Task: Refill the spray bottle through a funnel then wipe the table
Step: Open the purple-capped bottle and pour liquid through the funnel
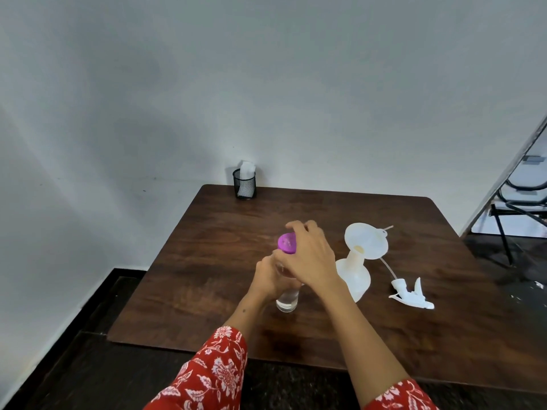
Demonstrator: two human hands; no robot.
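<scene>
A clear water bottle (286,301) stands on the dark wooden table (414,335). My left hand (268,276) grips its body. My right hand (309,255) curls its fingers round the purple cap (286,243) at the top. To the right stands the translucent spray bottle (355,276) with a white funnel (365,239) sitting tilted in its neck. The white spray head (410,292) with its dip tube lies on the table further right.
A black mesh cup (244,183) holding a white cloth stands at the table's far left corner by the wall. A dark chair frame (515,208) is off the table's right side. The floor drops away left of the table.
</scene>
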